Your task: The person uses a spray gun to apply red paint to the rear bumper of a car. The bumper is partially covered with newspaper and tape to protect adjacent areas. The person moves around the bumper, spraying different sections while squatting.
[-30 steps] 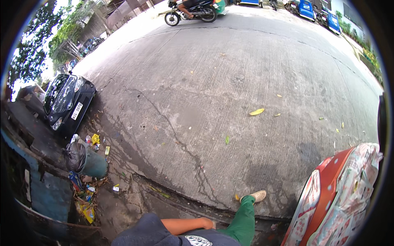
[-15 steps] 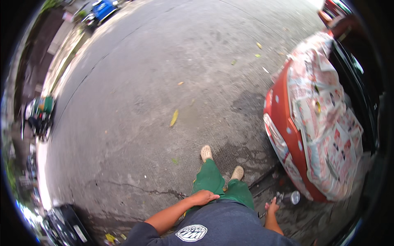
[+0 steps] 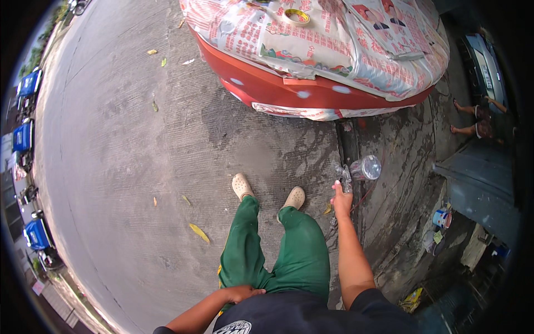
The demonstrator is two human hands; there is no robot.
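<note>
My right hand is closed round a spray gun with a transparent cup, held out to the right of my feet; a thin red hose hangs from it. My left hand is at the waist, fingers closed on the waistband of my green trousers. Ahead stands a red vehicle body with pale patches, masked with printed paper. A roll of yellow tape lies on that paper.
A person's legs are at the right, beside a parked vehicle and a grey-blue metal panel. A paint can and a gutter channel are nearby. Blue tricycles line the road's far side at left.
My view has swung right, away from the open road, bringing the masked red body in front of me. The spray gun has come forward and higher in my view.
</note>
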